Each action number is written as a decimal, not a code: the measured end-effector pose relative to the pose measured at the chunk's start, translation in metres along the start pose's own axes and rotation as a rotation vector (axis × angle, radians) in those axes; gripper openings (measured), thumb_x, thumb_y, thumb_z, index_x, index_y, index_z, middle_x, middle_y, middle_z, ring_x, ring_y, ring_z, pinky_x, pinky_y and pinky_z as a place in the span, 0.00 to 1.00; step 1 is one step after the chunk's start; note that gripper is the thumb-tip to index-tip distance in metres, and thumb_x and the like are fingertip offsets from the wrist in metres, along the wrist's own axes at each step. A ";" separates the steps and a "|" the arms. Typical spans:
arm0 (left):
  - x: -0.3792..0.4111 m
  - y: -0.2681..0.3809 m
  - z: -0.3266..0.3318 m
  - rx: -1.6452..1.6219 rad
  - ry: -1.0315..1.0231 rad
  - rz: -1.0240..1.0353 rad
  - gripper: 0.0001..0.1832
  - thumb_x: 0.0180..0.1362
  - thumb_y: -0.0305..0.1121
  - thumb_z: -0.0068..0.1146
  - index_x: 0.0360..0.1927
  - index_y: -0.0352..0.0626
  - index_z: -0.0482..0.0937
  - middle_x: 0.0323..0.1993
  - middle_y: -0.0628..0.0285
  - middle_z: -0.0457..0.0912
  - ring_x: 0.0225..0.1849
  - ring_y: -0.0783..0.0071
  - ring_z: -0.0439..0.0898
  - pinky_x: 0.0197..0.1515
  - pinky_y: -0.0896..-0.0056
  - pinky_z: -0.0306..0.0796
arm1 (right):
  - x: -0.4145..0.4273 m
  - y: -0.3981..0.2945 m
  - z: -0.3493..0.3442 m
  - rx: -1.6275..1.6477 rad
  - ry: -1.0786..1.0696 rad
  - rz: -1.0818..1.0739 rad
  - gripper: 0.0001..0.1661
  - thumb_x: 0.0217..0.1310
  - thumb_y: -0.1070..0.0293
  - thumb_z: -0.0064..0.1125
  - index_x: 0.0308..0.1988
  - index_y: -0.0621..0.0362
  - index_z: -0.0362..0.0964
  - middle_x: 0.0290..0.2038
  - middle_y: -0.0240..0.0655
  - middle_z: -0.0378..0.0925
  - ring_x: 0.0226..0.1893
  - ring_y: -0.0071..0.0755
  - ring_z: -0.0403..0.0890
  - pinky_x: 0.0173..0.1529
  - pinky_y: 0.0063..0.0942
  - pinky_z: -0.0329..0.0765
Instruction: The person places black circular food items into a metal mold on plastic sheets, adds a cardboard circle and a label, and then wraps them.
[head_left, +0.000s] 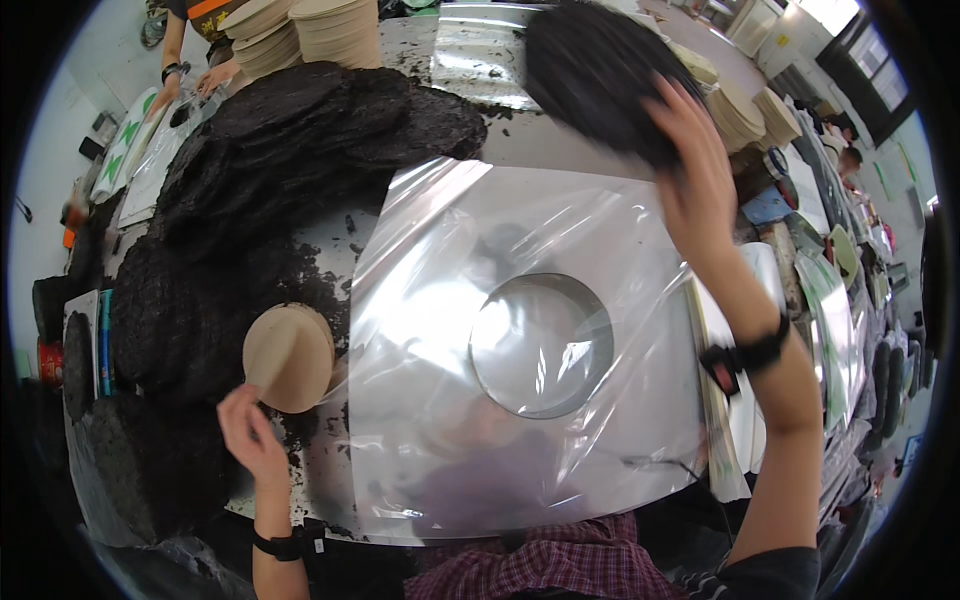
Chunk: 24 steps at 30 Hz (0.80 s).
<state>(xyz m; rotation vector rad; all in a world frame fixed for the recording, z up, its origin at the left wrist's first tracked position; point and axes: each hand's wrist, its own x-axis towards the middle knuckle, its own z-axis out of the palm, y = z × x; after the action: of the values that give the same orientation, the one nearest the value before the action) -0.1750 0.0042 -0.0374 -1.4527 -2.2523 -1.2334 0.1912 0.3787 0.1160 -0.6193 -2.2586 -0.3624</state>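
Observation:
My left hand (255, 435) pinches the near edge of the top round disc of tan paper (304, 349) on a small stack. That disc's edge is bent up. Blurred by motion, my right hand (697, 172) grips the right edge of a dark round cake (600, 82), tilted above the far right of the table. Between my hands lies a clear plastic film (435, 442), creased and shiny. A round ring (544, 416) shows on the film's right half; whether it lies over or under the film I cannot tell.
Dark round cakes (300, 127) are piled at far left, with more (172, 322) nearer. Dark crumbs (315, 270) litter the metal table. Tall stacks of tan discs (337, 34) stand behind. A co-worker's hands (217, 79) are at upper left. A plastic roll (761, 277) lies right.

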 end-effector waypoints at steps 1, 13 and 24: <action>0.011 0.008 -0.001 -0.004 0.073 0.021 0.13 0.68 0.22 0.43 0.49 0.31 0.79 0.50 0.49 0.79 0.51 0.56 0.79 0.53 0.64 0.72 | -0.063 0.020 -0.021 -0.023 -0.046 0.042 0.37 0.38 0.89 0.56 0.54 0.60 0.71 0.66 0.50 0.66 0.70 0.55 0.63 0.71 0.53 0.59; 0.000 0.203 0.163 -0.351 -0.673 0.754 0.22 0.56 0.37 0.63 0.56 0.49 0.81 0.59 0.58 0.78 0.59 0.61 0.79 0.57 0.61 0.77 | -0.239 0.008 -0.081 0.332 -0.240 0.918 0.17 0.69 0.75 0.51 0.56 0.62 0.73 0.59 0.44 0.76 0.59 0.47 0.77 0.63 0.36 0.73; 0.028 0.217 0.186 0.019 -0.900 0.690 0.65 0.49 0.73 0.57 0.73 0.26 0.49 0.76 0.40 0.46 0.78 0.48 0.43 0.77 0.48 0.36 | -0.166 -0.084 -0.037 0.677 -0.996 0.359 0.38 0.60 0.60 0.62 0.66 0.58 0.60 0.64 0.44 0.70 0.64 0.45 0.72 0.66 0.39 0.69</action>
<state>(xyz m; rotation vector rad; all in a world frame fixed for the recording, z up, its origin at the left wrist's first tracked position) 0.0383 0.1959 -0.0235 -2.8215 -1.7674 -0.3496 0.2682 0.2387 0.0136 -0.9181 -2.8195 1.0760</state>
